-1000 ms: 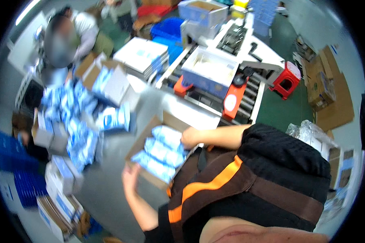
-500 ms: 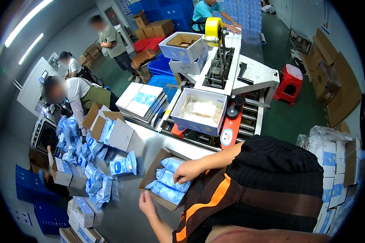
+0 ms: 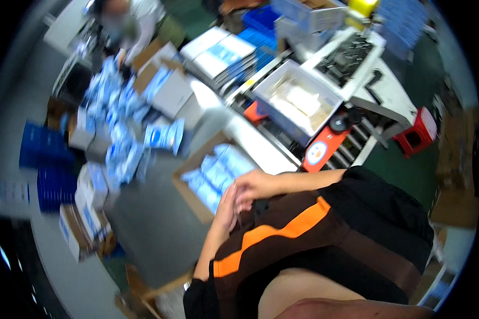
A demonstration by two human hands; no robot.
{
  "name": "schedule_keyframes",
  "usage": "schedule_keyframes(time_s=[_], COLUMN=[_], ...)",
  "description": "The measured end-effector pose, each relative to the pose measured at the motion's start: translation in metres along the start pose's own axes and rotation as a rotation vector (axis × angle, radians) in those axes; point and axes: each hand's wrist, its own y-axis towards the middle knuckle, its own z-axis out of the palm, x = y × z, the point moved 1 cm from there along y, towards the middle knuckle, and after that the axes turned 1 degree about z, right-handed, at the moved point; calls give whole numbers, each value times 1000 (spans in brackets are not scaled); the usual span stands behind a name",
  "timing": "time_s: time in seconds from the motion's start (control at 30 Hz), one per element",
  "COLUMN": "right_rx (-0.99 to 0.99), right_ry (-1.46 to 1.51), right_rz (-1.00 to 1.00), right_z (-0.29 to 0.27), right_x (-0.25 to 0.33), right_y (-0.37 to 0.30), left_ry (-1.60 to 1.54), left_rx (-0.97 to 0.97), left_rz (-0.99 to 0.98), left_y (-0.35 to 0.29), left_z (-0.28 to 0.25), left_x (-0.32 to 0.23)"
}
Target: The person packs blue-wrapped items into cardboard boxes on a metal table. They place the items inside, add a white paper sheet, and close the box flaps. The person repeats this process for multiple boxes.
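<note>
An open cardboard box (image 3: pixel 197 209) stands before me on the grey table, holding several light-blue wipe packs (image 3: pixel 210 183) laid side by side. My left hand (image 3: pixel 226 210) is at the box's near edge, its fingers stretched out and held close together. Against it, over the same edge, lies my right hand (image 3: pixel 256 185) with its fingers curled. The two hands touch, and blur hides whether anything small is between them. A single blue wipe pack (image 3: pixel 164 136) lies on the table beyond the box.
Loose blue packs (image 3: pixel 112 101) are heaped at the table's far left, near a leaning co-worker (image 3: pixel 141 26). Beside them stands another open box (image 3: pixel 170 95). Flattened cartons (image 3: pixel 218 53) are stacked farther back. A white carton (image 3: pixel 298 101) sits on the roller conveyor of a sealing machine.
My left hand has come up and right to meet my right hand. The right hand has drawn back from the packs to the box's near edge. The whole view has swung and blurred.
</note>
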Motion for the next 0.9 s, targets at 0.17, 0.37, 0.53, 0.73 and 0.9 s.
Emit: schedule_keyframes(time_s=[0.17,0.37,0.53,0.73,0.9], right_rx=[9,-169,-76,108,347], right_ry=[-193,-352,-738,-737,-700], right_rz=[114,145,87,303,466], right_z=[-10,-27,-21,5,17], right_x=[8,16,-4,-49,-114], right_y=[1,10,63,91,62], left_ry=[228,907,660,1086,1485], left_rx=[-107,29,-64,-458,-412], left_rz=[180,262,126,286,41], left_y=[-55,-91,-60,80,152], left_z=[2,-29,-67,-160,-193], left_x=[-9,-26,-40,-41,-34])
